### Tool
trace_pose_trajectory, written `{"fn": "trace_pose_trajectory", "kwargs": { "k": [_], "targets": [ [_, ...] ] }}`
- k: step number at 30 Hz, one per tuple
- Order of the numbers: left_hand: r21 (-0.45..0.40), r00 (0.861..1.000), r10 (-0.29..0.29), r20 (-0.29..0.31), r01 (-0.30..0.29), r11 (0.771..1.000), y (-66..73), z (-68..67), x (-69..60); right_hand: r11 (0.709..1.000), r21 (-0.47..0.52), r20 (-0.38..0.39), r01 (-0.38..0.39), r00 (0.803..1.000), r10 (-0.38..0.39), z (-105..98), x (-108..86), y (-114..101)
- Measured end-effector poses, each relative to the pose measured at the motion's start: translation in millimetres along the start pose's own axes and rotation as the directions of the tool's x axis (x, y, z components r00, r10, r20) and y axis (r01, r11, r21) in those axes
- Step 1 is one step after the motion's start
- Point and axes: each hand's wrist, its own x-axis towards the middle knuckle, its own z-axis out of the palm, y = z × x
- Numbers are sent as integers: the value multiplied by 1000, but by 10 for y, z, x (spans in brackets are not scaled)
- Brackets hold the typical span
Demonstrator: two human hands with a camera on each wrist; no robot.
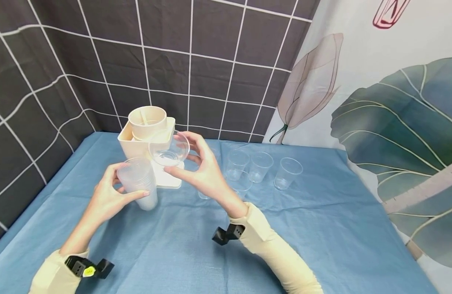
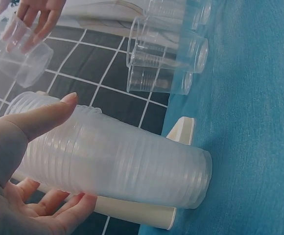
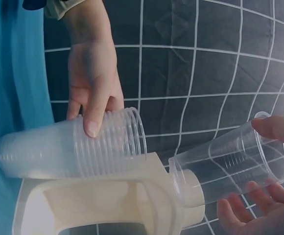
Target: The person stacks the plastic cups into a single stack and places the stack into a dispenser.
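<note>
My left hand [image 1: 107,198] grips a stack of nested clear plastic cups [image 1: 139,185] around its upper part, thumb on one side and fingers on the other. In the left wrist view the base of the stack [image 2: 181,176] is down at the blue cloth. A single clear plastic cup [image 3: 215,159] is held near its rim by my right hand [image 1: 205,167], raised above and right of the stack. Behind both hands stands a cream-coloured holder [image 1: 128,143] with a round open top; the raised cup partly overlaps it in the head view.
Several clear cups, one of them a cup [image 1: 287,173] at the far right, stand upright on the blue cloth [image 1: 196,253] to the right. My right forearm partly hides some. A dark gridded curtain [image 1: 167,69] hangs behind the table.
</note>
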Motion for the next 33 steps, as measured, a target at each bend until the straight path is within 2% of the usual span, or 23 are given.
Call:
{"fn": "trace_pose_trajectory", "kwargs": {
  "k": [19,33],
  "targets": [
    [-5,1000,7,3,-7,1000,-32,-15,-8,997,76,54,12,998,-16,200,111,-8],
    [-4,1000,7,12,-7,1000,-37,-14,2,996,93,86,3,996,-11,330,169,75]
  ]
}}
